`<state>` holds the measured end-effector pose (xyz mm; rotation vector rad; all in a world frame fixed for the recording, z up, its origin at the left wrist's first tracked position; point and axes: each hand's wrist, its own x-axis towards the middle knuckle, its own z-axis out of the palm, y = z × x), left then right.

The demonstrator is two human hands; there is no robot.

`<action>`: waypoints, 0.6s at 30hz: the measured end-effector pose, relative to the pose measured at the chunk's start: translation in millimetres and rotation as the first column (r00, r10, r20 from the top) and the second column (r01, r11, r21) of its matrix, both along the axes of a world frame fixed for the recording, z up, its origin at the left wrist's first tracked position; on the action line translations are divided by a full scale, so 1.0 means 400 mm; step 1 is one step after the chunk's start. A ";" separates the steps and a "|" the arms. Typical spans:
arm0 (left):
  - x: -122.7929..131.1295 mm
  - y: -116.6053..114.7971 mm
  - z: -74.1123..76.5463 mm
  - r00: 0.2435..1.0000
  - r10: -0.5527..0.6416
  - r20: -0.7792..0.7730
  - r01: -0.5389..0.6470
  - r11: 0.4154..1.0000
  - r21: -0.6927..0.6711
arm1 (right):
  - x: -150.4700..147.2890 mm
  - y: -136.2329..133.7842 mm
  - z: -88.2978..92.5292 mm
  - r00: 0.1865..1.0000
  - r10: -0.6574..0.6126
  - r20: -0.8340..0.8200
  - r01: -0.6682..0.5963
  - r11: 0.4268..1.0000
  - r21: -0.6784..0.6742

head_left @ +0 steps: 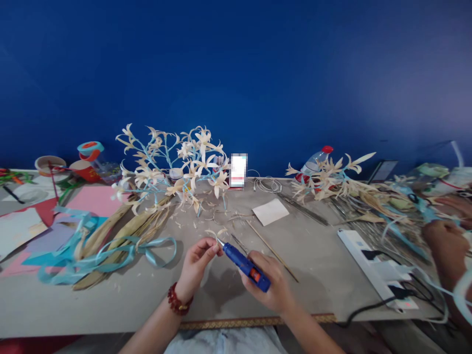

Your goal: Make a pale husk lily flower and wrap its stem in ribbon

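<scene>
My right hand (271, 285) is wrapped round a blue glue gun (245, 265) with an orange trigger, its nozzle pointing up and left. My left hand (197, 263), with a red bead bracelet on the wrist, pinches a small pale straw flower (215, 233) right at the nozzle tip. Both hands hover over the grey table (317, 265) near its front edge. A thin wooden stick (271, 250) lies just right of the gun.
A finished branch of pale flowers on blue stems (173, 167) lies behind, with dried leaves and blue ribbon (110, 246) to the left. A white paper (270, 211), power strip (372, 268), bottle (315, 162) and another person's hands (442, 238) are to the right. Coloured papers (92, 200) lie far left.
</scene>
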<state>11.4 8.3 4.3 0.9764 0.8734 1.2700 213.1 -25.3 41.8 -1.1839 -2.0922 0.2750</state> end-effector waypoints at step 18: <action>-0.003 0.002 -0.004 1.000 0.001 0.031 -0.001 1.000 0.004 | 0.000 -0.001 -0.006 0.999 0.027 0.046 -0.024 0.998 -0.057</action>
